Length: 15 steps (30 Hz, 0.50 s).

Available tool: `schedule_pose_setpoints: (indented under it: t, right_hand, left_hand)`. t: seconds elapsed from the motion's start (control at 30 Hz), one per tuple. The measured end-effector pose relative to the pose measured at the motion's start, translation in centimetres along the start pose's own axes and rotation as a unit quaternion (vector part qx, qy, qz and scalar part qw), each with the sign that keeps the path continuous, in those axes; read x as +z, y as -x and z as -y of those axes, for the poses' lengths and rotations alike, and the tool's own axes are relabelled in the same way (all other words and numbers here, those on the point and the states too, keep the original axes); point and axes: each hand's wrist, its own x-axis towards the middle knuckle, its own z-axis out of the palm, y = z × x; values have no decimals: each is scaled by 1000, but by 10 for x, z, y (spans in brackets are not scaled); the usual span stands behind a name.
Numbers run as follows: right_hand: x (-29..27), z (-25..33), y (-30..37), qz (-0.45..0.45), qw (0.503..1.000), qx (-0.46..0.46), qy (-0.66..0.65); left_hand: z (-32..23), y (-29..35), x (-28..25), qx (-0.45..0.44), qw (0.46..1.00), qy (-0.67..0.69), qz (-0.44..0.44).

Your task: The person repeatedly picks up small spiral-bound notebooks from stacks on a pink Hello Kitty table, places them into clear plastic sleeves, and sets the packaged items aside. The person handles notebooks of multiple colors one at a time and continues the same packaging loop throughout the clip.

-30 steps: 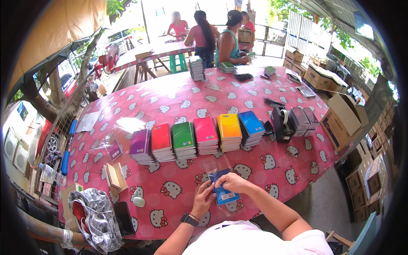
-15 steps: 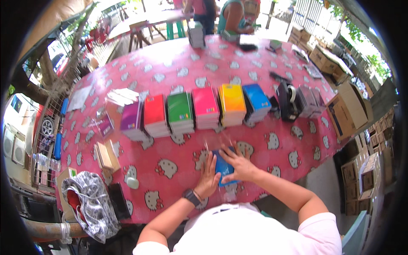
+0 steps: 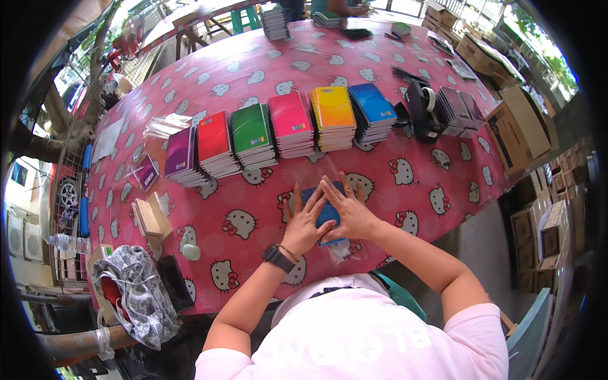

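Note:
A blue notebook (image 3: 329, 216) lies on the pink table in front of me, with clear plastic wrap (image 3: 347, 249) showing around its edges. My left hand (image 3: 306, 223) rests flat on its left side with fingers spread. My right hand (image 3: 352, 216) lies flat on the right side, fingers stretched out. The index fingertips and thumbs of both hands meet over the cover, hiding much of it. Beyond them stands a row of spiral notebook stacks: purple (image 3: 180, 152), red (image 3: 214, 135), green (image 3: 251, 126), pink (image 3: 289, 116), yellow (image 3: 334, 107) and blue (image 3: 373, 103).
Right of the row are a black tape dispenser (image 3: 419, 114), plastic-wrapped notebooks (image 3: 456, 109) and a cardboard box (image 3: 514, 134). To the left lie clear plastic sleeves (image 3: 166, 125), a wrapped purple notebook (image 3: 146, 172), a wooden block (image 3: 149, 217), a pale green oval object (image 3: 191, 252) and a patterned cloth bag (image 3: 136, 294).
My hands have drawn together over the blue notebook, so fingertips and thumbs now touch. The view has tilted down, showing less of the people at the far end.

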Motion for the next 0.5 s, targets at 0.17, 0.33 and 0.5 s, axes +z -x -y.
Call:
schedule_pose_setpoints:
  t: [0.17, 0.33, 0.5]
  right_hand:
    - [16, 20, 53, -111, 962, -249, 22]
    - [-60, -49, 66, -110, 948, -87, -285]
    - [-119, -254, 27, -556, 788, 232, -127]
  left_hand:
    - [7, -3, 5, 21, 999, 1, -27]
    - [2, 1, -3, 9, 999, 22, -26]
    - [-3, -4, -4, 25, 998, 47, -17]
